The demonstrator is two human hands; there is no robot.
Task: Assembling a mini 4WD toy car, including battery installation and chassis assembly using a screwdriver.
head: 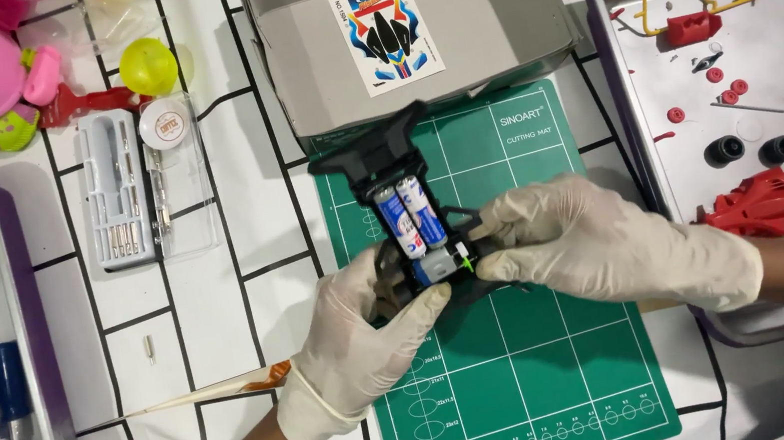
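Black toy car chassis (401, 209), gloved left hand (359, 340), right hand (608, 247) gripping it

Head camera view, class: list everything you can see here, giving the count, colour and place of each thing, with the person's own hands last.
Toy car chassis: one, black, on the mat, held at its near end.
Batteries: two, blue and white, side by side in the chassis.
Motor: one, silver, at the chassis's near end.
Cutting mat: one, green, centre of table.
Cardboard box: one, grey, beyond the mat.
Sticker sheet: one, multicoloured, inside the box.
Right tray: one, grey metal, right side.
Car body shell: one, red, in the right tray.
Wheels: two, black, in the right tray.
Screwdriver set: one, clear case, left of the mat.
Left tray: one, grey, far left.
Left hand: white glove, gripping the chassis.
Right hand: white glove, gripping the chassis.
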